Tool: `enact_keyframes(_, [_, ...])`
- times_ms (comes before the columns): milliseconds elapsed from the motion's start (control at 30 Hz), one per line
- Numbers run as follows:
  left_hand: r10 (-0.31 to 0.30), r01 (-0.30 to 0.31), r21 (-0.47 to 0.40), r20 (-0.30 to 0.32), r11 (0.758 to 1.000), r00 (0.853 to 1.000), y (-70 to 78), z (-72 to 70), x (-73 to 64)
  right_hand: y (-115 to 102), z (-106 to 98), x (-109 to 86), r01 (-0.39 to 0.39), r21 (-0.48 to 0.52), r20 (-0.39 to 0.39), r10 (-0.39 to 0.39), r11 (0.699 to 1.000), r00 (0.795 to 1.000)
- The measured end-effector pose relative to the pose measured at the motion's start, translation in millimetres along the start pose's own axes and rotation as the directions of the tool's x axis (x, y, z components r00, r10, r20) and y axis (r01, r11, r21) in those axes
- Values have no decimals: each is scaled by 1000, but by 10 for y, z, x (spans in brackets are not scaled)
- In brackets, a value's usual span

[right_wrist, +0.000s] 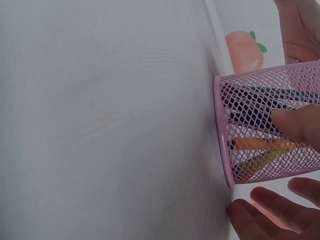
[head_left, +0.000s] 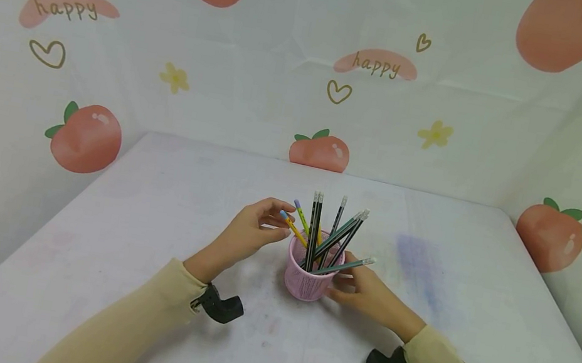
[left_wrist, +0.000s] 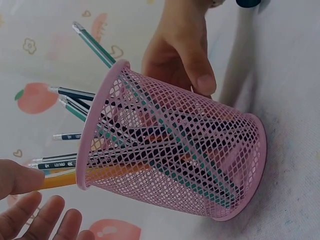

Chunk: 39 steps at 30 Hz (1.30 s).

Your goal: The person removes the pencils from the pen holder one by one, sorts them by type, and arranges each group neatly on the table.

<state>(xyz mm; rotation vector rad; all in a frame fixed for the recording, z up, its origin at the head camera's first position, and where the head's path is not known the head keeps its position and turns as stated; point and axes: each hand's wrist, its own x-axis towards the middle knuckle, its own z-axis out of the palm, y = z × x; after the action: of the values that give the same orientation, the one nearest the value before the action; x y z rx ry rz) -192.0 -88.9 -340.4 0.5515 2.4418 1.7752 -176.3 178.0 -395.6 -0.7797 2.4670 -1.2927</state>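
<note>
A pink mesh pencil cup [head_left: 307, 282] stands upright on the table, holding several pencils. Most are black or green striped with pale tips; an orange pencil [head_left: 293, 229] and a lime one [head_left: 303, 215] lean out at its left. Beside these two is my left hand [head_left: 252, 226], thumb and fingers apart, with the orange pencil's blue end overlapping the fingers. In the left wrist view its thumb overlaps an orange pencil [left_wrist: 62, 180]. My right hand [head_left: 367, 292] is at the cup's right side, thumb tip right at the mesh, relaxed fingers [right_wrist: 280, 210] spread beside it.
The white table [head_left: 151, 197] bears a bluish smudge [head_left: 420, 268] right of the cup. A pale backdrop [head_left: 260, 88] printed with peaches, hearts and flowers rises behind and at the sides. Black devices [head_left: 222, 307] sit at both wrists, close over the table.
</note>
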Motion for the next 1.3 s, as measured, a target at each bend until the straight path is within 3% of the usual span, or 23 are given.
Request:
enact_keyframes(700, [-17, 16, -6, -36, 1000, 999, -48, 58, 30, 51, 55, 104, 89, 42, -7, -88, 995, 996])
enact_keyframes(1033, [13, -14, -14, -53, 1000, 998, -83, 85, 32, 25, 66, 111, 73, 60, -9, -73, 996, 997])
enact_keyframes(1300, [-18, 16, -30, -58, 999, 998, -66, 101, 30, 21, 70, 120, 67, 50, 1, -67, 997, 998])
